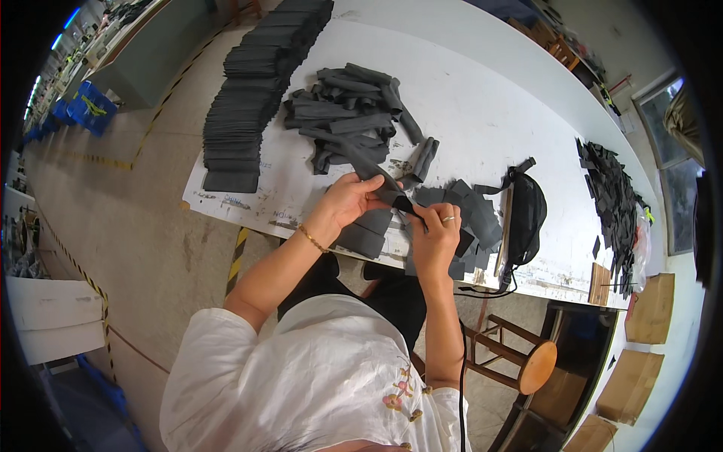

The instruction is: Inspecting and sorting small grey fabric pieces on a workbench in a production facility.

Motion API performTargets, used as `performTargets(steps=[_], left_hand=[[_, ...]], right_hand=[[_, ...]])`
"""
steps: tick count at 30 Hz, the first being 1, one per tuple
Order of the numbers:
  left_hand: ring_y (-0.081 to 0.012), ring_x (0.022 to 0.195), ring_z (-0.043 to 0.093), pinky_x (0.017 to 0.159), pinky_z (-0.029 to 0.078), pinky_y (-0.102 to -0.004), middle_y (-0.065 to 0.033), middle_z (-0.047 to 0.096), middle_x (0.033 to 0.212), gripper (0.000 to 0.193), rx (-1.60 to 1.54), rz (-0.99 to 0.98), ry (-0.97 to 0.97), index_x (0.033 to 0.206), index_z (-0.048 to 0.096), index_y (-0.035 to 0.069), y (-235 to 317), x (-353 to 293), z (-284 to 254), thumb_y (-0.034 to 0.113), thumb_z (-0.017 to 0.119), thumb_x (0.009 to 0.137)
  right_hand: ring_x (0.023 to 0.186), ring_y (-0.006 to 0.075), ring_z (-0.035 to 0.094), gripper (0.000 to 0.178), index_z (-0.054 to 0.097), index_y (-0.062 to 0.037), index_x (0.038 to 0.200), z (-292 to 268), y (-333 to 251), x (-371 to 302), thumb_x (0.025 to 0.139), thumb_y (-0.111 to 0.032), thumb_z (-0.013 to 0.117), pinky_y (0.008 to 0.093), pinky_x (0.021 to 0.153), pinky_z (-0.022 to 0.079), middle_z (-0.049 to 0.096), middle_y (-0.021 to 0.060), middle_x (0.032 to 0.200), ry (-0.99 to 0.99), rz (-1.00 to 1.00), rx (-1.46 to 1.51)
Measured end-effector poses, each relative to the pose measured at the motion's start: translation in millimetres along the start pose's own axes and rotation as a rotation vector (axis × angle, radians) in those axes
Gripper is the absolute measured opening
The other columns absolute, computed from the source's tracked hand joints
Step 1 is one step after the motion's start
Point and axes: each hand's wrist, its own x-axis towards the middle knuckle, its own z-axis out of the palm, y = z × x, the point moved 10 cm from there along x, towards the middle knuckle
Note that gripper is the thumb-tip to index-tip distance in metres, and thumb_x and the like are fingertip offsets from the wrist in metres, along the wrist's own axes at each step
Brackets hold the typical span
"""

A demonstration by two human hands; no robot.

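Observation:
Over the table's near edge, my left hand [348, 202] grips a dark grey fabric strip [367, 166], thumb on top. The strip is partly rolled, and its far end reaches toward a loose pile of curled dark grey fabric pieces [343, 113]. My right hand [437, 239] is closed in a pinch at the strip's near end, where a blacker part shows; whether this is a separate piece I cannot tell. Below my hands lies a small stack of flat dark pieces [365, 235]. Flat dark grey squares [476, 217] are spread beside my right hand.
A long row of stacked dark fabric [245, 105] runs along the left of the white table [452, 98]. To the right are a black bag [527, 218] with a cable and a heap of black pieces [610, 200]. A wooden stool [538, 368] stands under the edge.

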Motion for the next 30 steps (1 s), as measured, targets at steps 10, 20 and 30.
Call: performTargets(steps=[10, 20, 30], left_hand=[[-0.0251, 0.097, 0.067, 0.083, 0.058, -0.0398, -0.0161, 0.066, 0.108, 0.019, 0.018, 0.112, 0.063, 0.107, 0.06, -0.004, 9.1, -11.0, 9.4, 0.009, 0.059, 0.093], [-0.0227, 0.095, 0.068, 0.084, 0.057, -0.0375, -0.0148, 0.068, 0.105, 0.019, -0.005, 0.187, 0.11, 0.104, 0.06, -0.001, 21.2, -12.2, 11.6, 0.016, 0.06, 0.094], [-0.0205, 0.088, 0.069, 0.078, 0.056, -0.0341, -0.0109, 0.069, 0.096, 0.017, 0.015, 0.234, 0.234, 0.101, 0.058, 0.004, 19.2, -18.8, 15.6, 0.018, 0.062, 0.093]], right_hand=[[0.081, 0.0258, 0.053, 0.024, 0.068, -0.0048, 0.089, 6.4, -18.1, 0.8, 0.067, 0.002, 0.074, 0.0382, 0.072, 0.043, 0.054, 0.0064, 0.083, 0.068, -0.042, -0.143], [0.079, 0.0262, 0.052, 0.026, 0.069, -0.0039, 0.088, 2.7, -14.4, 3.3, 0.065, 0.003, 0.078, 0.0373, 0.07, 0.044, 0.054, 0.007, 0.081, 0.084, 0.024, -0.03], [0.079, 0.0257, 0.052, 0.025, 0.069, -0.0037, 0.089, 3.6, -11.6, 2.0, 0.065, 0.003, 0.078, 0.0372, 0.07, 0.044, 0.054, 0.0074, 0.082, 0.059, 0.044, 0.019]])
